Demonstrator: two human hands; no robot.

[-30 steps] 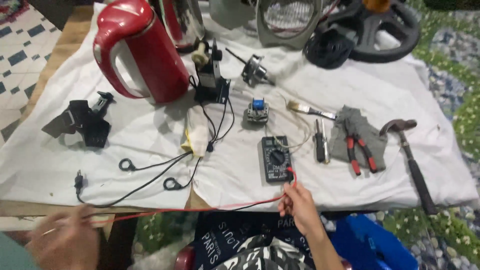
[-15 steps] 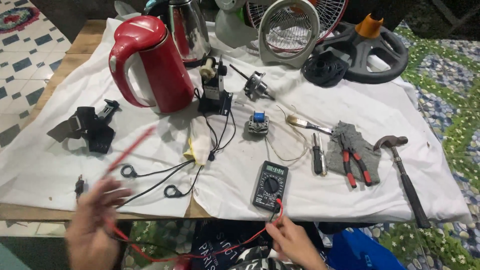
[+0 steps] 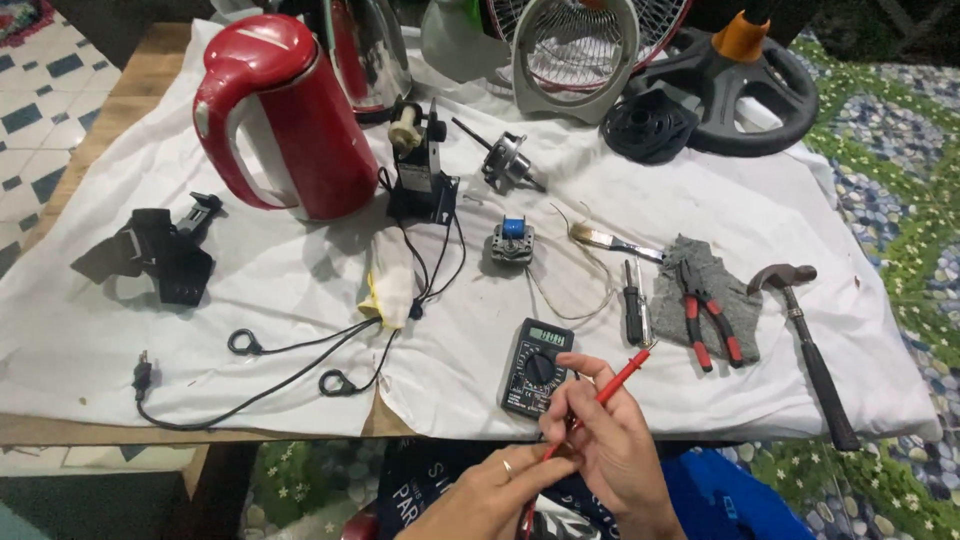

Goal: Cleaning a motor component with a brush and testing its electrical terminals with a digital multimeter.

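My right hand [image 3: 612, 447] is closed around a red test probe [image 3: 618, 380] whose tip points up and right toward a black screwdriver [image 3: 633, 314]. My left hand [image 3: 488, 494], with a ring on one finger, pinches the probe's lower end just below the right hand. Both hands hover at the table's near edge, right beside a black multimeter [image 3: 537, 367] that lies on the white cloth [image 3: 300, 300]. The probe's lead runs down behind my hands and is mostly hidden.
On the cloth stand a red kettle [image 3: 290, 120], a steel kettle [image 3: 365, 50], a small black motor unit [image 3: 425, 175], a blue-topped coil [image 3: 511, 243], red-handled pliers [image 3: 706, 315] on a grey rag, and a hammer [image 3: 812, 345]. A black cord [image 3: 250, 370] lies at the left, a fan [image 3: 575, 50] at the back.
My left hand swung in from the far left with the red lead to the centre. Both hands now meet on the red probe beside the multimeter.
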